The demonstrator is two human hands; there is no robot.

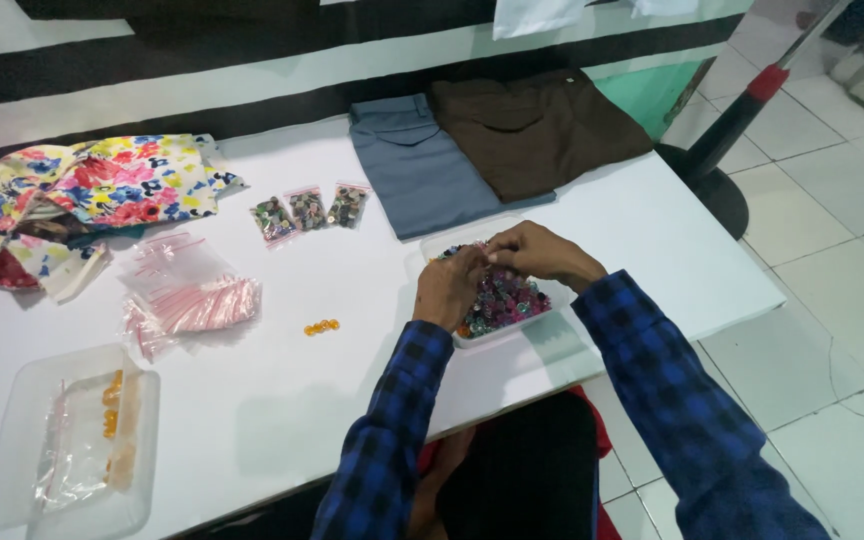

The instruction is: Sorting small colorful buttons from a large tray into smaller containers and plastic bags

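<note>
A white table (282, 400) stands on a tiled floor. At seven o'clock sits a clear box (12, 480) with orange beads. At the middle, the left hand (449, 288) and right hand (542, 252) meet over a tray (542, 328) full of colourful beads (502, 300). Their fingers pinch together, but I cannot tell on what. The tray sits near the edge; a bump could spill beads. Farther, at eleven, lie little bags (187, 295), then folded trousers (422, 170) at twelve.

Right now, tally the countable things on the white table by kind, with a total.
Filled small bags: 3
Folded trousers: 2
Clear trays: 2
Floral cloth: 1
Total: 8
Both hands, left hand and right hand, are over the bead tray.
</note>
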